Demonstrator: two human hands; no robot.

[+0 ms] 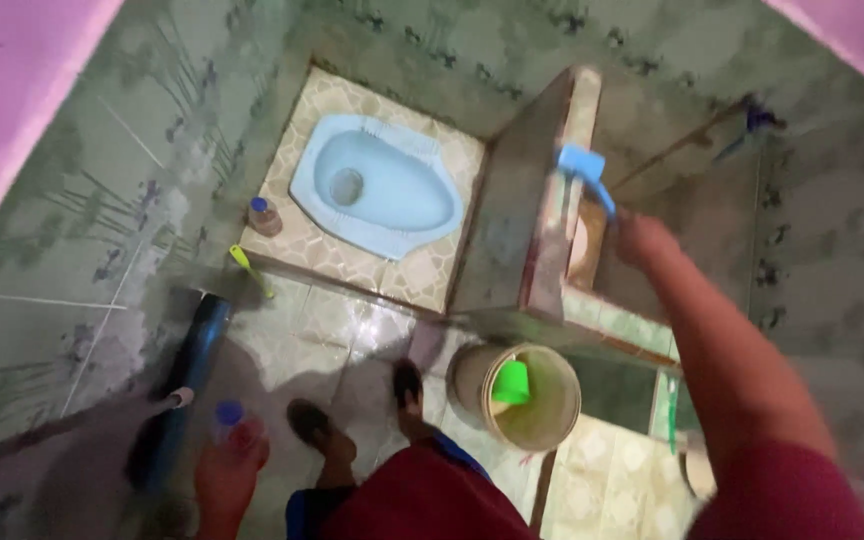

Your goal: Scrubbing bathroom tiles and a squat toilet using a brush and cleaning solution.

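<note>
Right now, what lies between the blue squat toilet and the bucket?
Head view: wet floor tiles and the tank wall's low corner separate the squat toilet from the bucket.

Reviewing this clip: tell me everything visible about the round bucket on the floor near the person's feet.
The round beige plastic bucket stands upright on the tiled floor, beside the low tiled wall of the water basin and just right of the person's feet. Its mouth is open, with no lid. Inside it looks greenish, perhaps holding water, and a bright green plastic scoop cup rests against its inner left rim. Neither of the hands touches it.
</note>
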